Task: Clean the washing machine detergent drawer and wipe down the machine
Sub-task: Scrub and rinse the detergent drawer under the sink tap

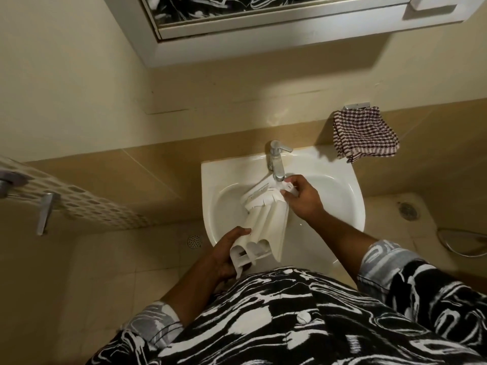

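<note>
1. A person stands at a white sink fixed to a tan tiled wall, looking down into its basin.
2. The white plastic detergent drawer is held over the sink's basin. It is tilted, with its far end just under the spout at the back of the sink and its near end out past the sink's front rim.
3. The left hand grips the drawer's near end at the front edge of the sink, with its fingers curled round the side of the open compartments.
4. The right hand pinches the drawer's far end over the back of the basin, with its fingertips closed on a small slotted part.
5. The chrome faucet stands at the middle of the sink's back rim. Its spout points down at the drawer's far end, and whether water is running cannot be told.
6. A red-and-white checked cloth hangs from a metal holder on the wall, just above and to the right of the sink.
7. A mirrored cabinet is mounted on the wall well above the sink.
8. A round floor drain sits in the tiles just left of the sink, and another lies to the sink's right.
9. A black-and-white patterned shirt fills the view in front of the sink.
</note>
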